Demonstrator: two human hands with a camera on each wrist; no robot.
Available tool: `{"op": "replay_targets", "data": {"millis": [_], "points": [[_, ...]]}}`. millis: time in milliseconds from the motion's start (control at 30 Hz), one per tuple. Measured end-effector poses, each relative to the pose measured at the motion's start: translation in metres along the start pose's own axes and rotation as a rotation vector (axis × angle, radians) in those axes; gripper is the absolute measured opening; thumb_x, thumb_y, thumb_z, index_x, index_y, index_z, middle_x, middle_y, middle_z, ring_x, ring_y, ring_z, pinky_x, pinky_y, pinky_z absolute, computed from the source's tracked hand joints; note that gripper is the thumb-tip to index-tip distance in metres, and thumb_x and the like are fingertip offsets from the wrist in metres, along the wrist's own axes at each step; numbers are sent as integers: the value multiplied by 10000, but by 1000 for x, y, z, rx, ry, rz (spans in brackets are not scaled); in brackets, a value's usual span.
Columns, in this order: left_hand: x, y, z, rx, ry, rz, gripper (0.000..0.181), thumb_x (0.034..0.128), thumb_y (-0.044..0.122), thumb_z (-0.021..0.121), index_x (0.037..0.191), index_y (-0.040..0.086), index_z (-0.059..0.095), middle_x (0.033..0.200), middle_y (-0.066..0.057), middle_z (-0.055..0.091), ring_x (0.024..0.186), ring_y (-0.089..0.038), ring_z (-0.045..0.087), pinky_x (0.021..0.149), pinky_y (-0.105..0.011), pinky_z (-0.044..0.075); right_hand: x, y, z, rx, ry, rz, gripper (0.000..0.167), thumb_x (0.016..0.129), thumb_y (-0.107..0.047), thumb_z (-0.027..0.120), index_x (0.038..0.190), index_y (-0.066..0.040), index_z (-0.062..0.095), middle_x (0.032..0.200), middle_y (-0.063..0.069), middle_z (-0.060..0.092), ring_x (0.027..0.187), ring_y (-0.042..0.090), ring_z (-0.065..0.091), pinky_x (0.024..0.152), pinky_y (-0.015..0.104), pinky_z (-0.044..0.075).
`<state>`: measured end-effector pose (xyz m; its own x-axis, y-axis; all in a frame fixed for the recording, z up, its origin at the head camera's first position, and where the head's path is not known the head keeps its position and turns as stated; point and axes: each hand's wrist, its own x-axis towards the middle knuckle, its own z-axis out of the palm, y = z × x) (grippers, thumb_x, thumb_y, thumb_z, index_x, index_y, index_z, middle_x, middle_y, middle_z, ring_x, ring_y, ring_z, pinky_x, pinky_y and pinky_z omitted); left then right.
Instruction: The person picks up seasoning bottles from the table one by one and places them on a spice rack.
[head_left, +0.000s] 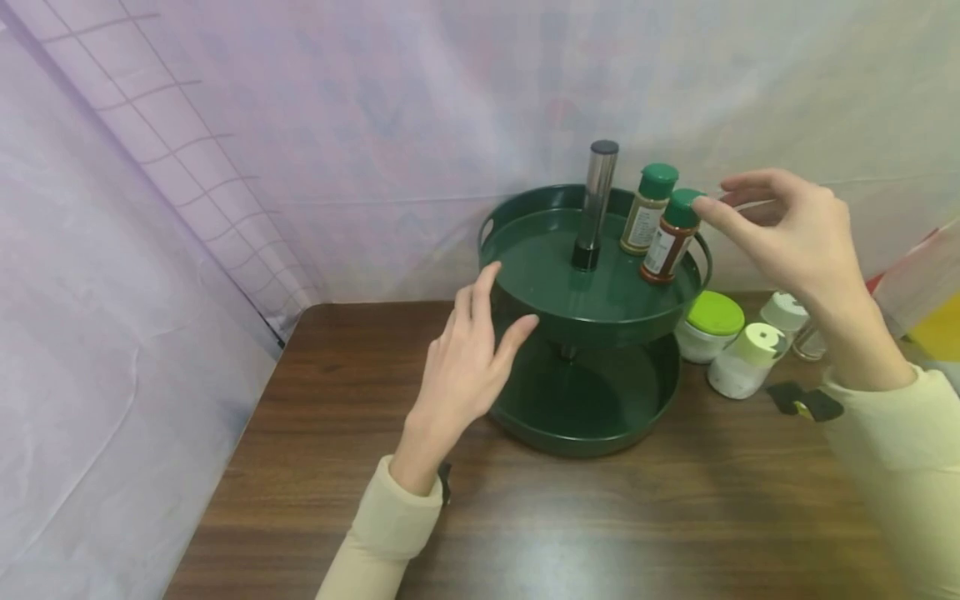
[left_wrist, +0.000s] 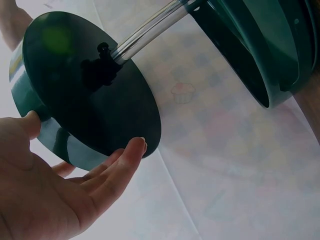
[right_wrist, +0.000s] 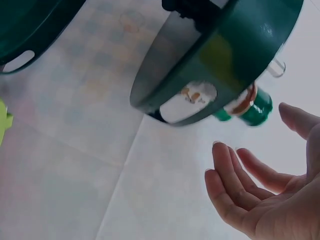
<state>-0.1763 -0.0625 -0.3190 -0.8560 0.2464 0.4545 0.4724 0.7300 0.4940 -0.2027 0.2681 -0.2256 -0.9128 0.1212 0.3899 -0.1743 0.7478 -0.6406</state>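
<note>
A dark green two-tier round rack (head_left: 585, 313) with a metal centre post (head_left: 597, 193) stands on the table. My left hand (head_left: 463, 354) is at the left side of its upper tray, thumb and fingers spread along the rim; in the left wrist view the thumb touches the tray wall (left_wrist: 75, 142). Two spice bottles with green caps, one with pale contents (head_left: 643, 225) and one with reddish contents (head_left: 667, 252), stand on the upper tray's right part. My right hand (head_left: 798, 229) is beside the reddish bottle's cap, fingers loosely bent, with a gap to the cap in the right wrist view.
Right of the rack stand a jar with a lime-green lid (head_left: 715, 313), a white-contents shaker with a pale lid (head_left: 742, 367), another white-lidded container (head_left: 784, 310) and a partly hidden clear jar (head_left: 810, 343). A cloth curtain (head_left: 360, 150) hangs behind the wooden table (head_left: 337, 467).
</note>
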Motion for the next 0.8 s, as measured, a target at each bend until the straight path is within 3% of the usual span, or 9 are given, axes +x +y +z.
{"op": "replay_targets", "data": {"millis": [400,467,567,667,733,800], "points": [[-1,-1,-1,-9,0,-27,718,1042,592,385,1605,208,163,1459,-174,426,1194,-350,573,650,-474,550,-2,22,-23,-68,90,82,616,911,-541,693,1401,-178,608,1297,100,639,807,-187,455,696,157,366],[-1,-1,-1,-11,1,-26,714,1042,590,385,1604,210,164,1457,-176,426,1188,-350,576,646,-472,550,-3,27,-27,-93,102,96,635,915,-548,682,1426,-184,586,1340,116,621,877,-166,502,706,161,358],[-1,0,-1,-10,4,-20,708,1043,590,377,1603,209,167,1450,-179,430,1174,-350,582,640,-469,549,-6,36,-32,-116,119,107,653,932,-535,663,1462,-171,546,1405,158,579,1146,49,616,835,205,424],[0,0,-1,-9,7,-14,706,1045,591,371,1601,204,172,1446,-180,431,1166,-349,586,634,-464,548,-9,44,-38,-131,116,135,674,953,-531,633,1506,-172,490,1473,198,511,1328,344,520,1006,324,425],[0,0,-1,-8,8,-12,707,1044,594,365,1600,200,175,1442,-181,433,1162,-349,588,631,-461,547,-11,51,-43,-130,113,159,678,964,-531,615,1525,-183,461,1501,195,480,1360,383,474,1094,415,385],[0,0,0,-8,8,-10,710,1043,598,360,1600,197,175,1441,-183,432,1161,-350,589,628,-458,546,-13,58,-47,-124,114,179,669,970,-525,607,1530,-193,454,1512,190,469,1380,358,458,1113,421,361]]}}
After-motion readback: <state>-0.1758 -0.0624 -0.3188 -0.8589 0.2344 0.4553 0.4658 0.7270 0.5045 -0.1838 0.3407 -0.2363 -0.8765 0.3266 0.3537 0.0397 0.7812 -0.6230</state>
